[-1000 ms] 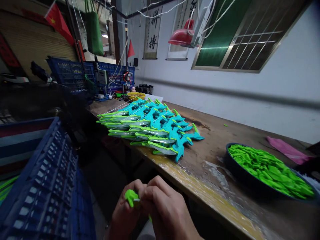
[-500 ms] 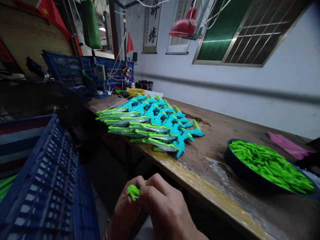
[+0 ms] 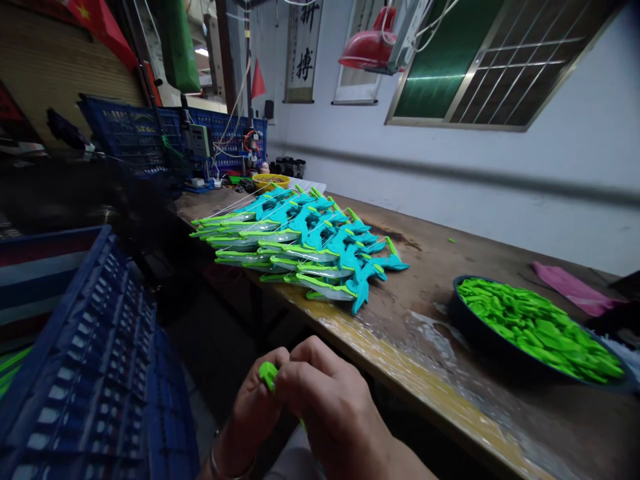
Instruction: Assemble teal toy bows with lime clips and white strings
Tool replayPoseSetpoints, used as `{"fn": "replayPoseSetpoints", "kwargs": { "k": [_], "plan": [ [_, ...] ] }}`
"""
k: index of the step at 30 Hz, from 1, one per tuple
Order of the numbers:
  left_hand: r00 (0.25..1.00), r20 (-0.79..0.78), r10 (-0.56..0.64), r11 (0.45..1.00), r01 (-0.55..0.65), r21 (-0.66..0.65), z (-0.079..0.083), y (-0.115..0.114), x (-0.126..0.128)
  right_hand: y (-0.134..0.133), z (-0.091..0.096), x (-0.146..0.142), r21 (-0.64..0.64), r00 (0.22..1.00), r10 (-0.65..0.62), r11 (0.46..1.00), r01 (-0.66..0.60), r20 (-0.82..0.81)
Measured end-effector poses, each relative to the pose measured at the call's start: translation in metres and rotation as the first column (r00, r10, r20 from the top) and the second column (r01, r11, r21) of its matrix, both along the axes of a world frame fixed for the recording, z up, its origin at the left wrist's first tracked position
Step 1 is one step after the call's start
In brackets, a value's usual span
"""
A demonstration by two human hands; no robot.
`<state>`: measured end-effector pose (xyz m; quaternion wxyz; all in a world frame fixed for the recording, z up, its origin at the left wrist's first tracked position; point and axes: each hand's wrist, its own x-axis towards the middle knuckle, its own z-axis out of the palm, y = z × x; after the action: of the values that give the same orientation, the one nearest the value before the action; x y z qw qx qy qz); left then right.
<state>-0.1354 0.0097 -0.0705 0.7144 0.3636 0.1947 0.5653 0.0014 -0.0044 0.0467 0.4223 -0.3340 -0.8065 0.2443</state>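
Observation:
Just off the table's near edge, my left hand (image 3: 253, 403) is closed around a small bright green plastic piece (image 3: 269, 375), its top end poking out above the fingers. My right hand (image 3: 335, 393) presses against it from the right with curled fingers, which hide most of the piece. A bit of green also shows below the right hand. On the table beyond lies a stack of toy bows (image 3: 305, 233), turquoise in the body with green limbs and white strings. To the right, a dark round basin (image 3: 463, 313) is heaped with loose green plastic parts (image 3: 540, 333).
The wooden table (image 3: 400, 347) has a tape-covered front edge. At left stands a blue plastic crate (image 3: 75, 360). A pink cloth (image 3: 575, 290) lies behind the basin. A yellow bowl (image 3: 270, 180) of small pieces is farther back, and a red lamp (image 3: 367, 50) hangs overhead.
Both hands have turned slightly around the green piece, so its forked end shows less. The right hand has shifted a little up. The stack and the basin stay put.

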Motion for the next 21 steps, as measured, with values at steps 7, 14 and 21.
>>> {"fn": "replayPoseSetpoints", "kwargs": {
  "k": [7, 14, 21],
  "plan": [
    [0.999, 0.026, -0.046, 0.996, 0.044, 0.073, 0.001, 0.001, -0.001, 0.007, 0.002, 0.0, -0.013, 0.999, 0.008, 1.0, -0.009, -0.043],
    [1.0, -0.021, -0.023, 0.999, 0.023, -0.03, 0.02, 0.002, -0.004, 0.012, 0.001, 0.003, -0.017, 0.996, 0.077, 0.997, -0.078, -0.038],
    [0.995, -0.103, 0.009, 0.997, -0.018, -0.08, 0.036, -0.009, -0.007, 0.015, 0.001, 0.009, 0.268, 0.985, -0.054, 0.963, 0.008, 0.165]
  ]
}}
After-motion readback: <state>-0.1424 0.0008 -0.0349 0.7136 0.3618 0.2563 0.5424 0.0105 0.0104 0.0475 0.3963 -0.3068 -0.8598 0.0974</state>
